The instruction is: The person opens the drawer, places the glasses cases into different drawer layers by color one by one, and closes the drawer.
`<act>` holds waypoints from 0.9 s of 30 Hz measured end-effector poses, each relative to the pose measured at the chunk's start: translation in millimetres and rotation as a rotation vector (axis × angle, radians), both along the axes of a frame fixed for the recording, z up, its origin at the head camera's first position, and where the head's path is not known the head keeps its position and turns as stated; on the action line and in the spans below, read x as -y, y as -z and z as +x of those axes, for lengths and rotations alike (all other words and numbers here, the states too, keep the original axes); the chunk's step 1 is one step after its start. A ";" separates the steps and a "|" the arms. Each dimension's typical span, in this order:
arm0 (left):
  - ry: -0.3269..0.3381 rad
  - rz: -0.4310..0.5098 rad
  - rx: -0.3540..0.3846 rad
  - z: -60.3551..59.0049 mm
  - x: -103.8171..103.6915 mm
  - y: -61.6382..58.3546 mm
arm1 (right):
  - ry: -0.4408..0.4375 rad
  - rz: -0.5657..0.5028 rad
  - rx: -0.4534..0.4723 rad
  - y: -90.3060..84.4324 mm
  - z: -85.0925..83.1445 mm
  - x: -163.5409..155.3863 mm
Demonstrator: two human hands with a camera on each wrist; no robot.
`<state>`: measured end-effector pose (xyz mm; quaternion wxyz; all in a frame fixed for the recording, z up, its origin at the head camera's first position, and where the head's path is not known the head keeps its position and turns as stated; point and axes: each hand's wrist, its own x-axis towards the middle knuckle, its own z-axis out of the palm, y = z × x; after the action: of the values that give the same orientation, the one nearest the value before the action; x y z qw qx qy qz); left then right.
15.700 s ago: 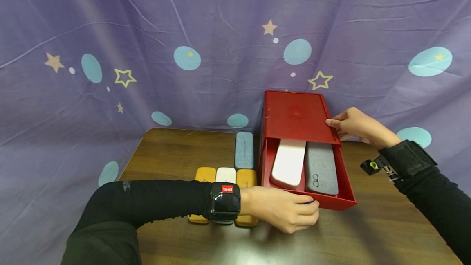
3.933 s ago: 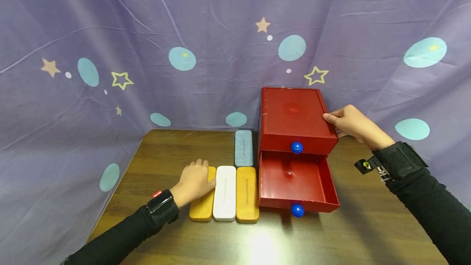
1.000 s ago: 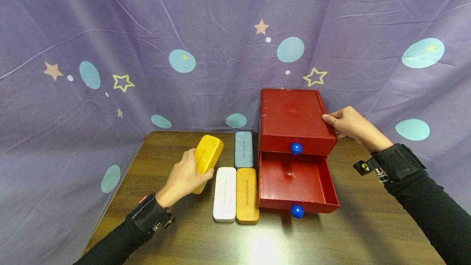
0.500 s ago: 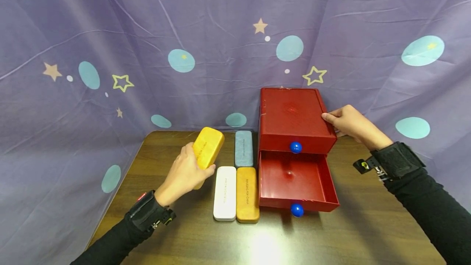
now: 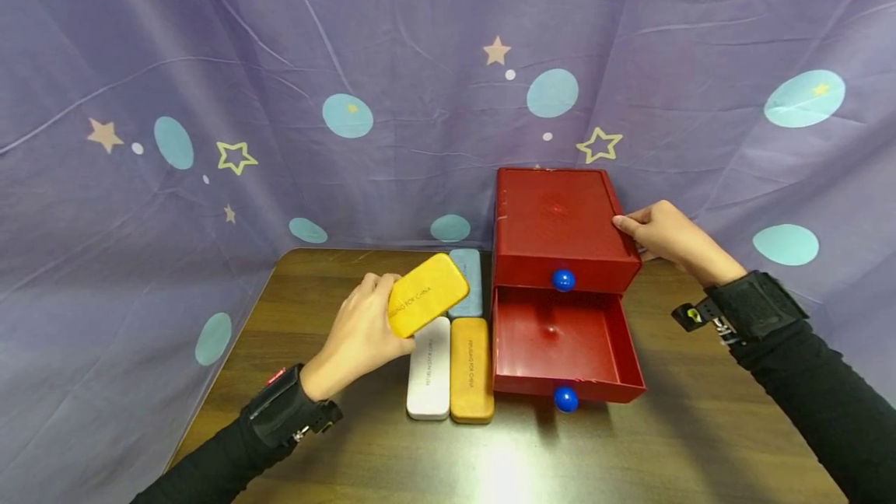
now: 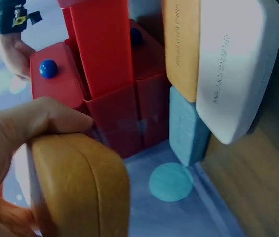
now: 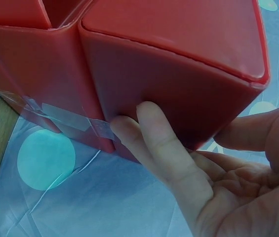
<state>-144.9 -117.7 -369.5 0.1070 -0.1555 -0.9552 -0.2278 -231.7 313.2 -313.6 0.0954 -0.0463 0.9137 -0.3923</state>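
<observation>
My left hand (image 5: 364,325) grips a yellow glasses case (image 5: 427,295) and holds it tilted above the table. In the left wrist view, the thumb (image 6: 55,116) lies along the case's edge. The raised case partly covers a blue glasses case (image 5: 472,274) behind it. Below it lie a white glasses case (image 5: 428,383) and a second yellow one (image 5: 471,372), side by side. My right hand (image 5: 675,236) holds the top right edge of the red drawer unit (image 5: 553,212), thumb on top, fingers (image 7: 159,131) against its side. The lower drawer (image 5: 553,352) stands pulled out; the upper is closed.
Both drawers have blue knobs, the lower knob (image 5: 565,399) jutting toward me. The lying cases sit close against the unit's left side. A purple patterned cloth (image 5: 420,138) hangs behind the wooden table (image 5: 336,449).
The upper drawer, earlier open with a white and a grey case inside, is now closed; the lower one is out. My left hand has lifted the yellow case and swung it right.
</observation>
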 end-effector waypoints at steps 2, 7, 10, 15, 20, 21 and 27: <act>0.022 -0.015 -0.035 2.4 -2.0 -3.3 | -0.002 0.004 -0.002 -0.1 0.6 0.5; 0.057 -0.057 -0.093 7.8 -11.3 -10.3 | -0.001 0.012 -0.006 -0.4 0.9 1.6; 0.076 -0.073 -0.098 11.6 -21.2 -15.8 | -0.002 0.013 -0.010 -0.1 0.5 1.9; 0.108 -0.095 0.024 16.4 -43.5 -28.5 | -0.004 0.018 -0.017 0.0 0.4 2.0; 0.180 -0.132 0.205 15.4 -68.3 -42.3 | -0.002 0.017 -0.017 -0.4 0.9 2.2; 0.193 -0.138 0.245 14.5 -73.4 -44.6 | -0.001 0.016 -0.017 -0.4 0.9 2.3; 0.230 -0.167 0.457 4.3 -102.7 -53.5 | 0.005 0.012 -0.009 -0.4 1.4 2.5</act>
<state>-140.7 -15.0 -316.0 -0.1512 -0.2158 -0.9462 -0.1878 -230.3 310.7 -313.3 0.0908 -0.0452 0.9165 -0.3869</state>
